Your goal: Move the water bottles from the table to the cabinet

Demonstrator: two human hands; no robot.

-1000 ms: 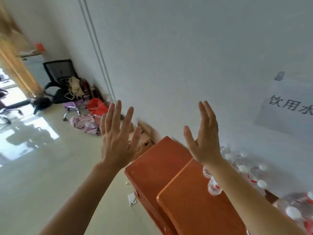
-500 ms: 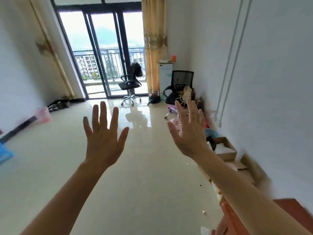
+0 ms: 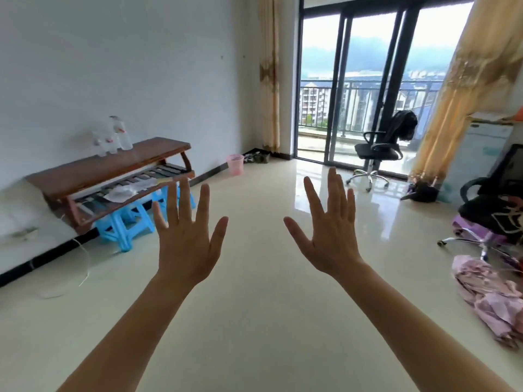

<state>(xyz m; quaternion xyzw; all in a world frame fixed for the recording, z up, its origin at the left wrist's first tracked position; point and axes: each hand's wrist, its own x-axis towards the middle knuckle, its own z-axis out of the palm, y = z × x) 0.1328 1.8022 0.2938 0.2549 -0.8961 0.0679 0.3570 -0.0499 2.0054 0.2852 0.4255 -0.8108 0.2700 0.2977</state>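
Both arms are stretched out in front of me over the floor. My left hand [image 3: 188, 233] has its fingers spread and holds nothing. My right hand [image 3: 329, 227] is likewise spread and empty. A few clear water bottles [image 3: 113, 137] with red labels stand at the far end of a brown wooden table [image 3: 93, 168] against the left wall, well beyond both hands. The orange cabinet is out of view.
The table rests on blue plastic stools [image 3: 124, 222], with a plastic bag [image 3: 124, 190] on its slatted lower shelf. A pink bin [image 3: 235, 164] stands by the wall. Office chairs [image 3: 379, 151] and a pink cloth heap [image 3: 492, 295] lie to the right. Glass balcony doors [image 3: 368, 80] are ahead.
The view has swung left, from the orange cabinet and its bottles, past the right wall, to the balcony doors and the table on the left wall. Both hands stayed raised and empty.
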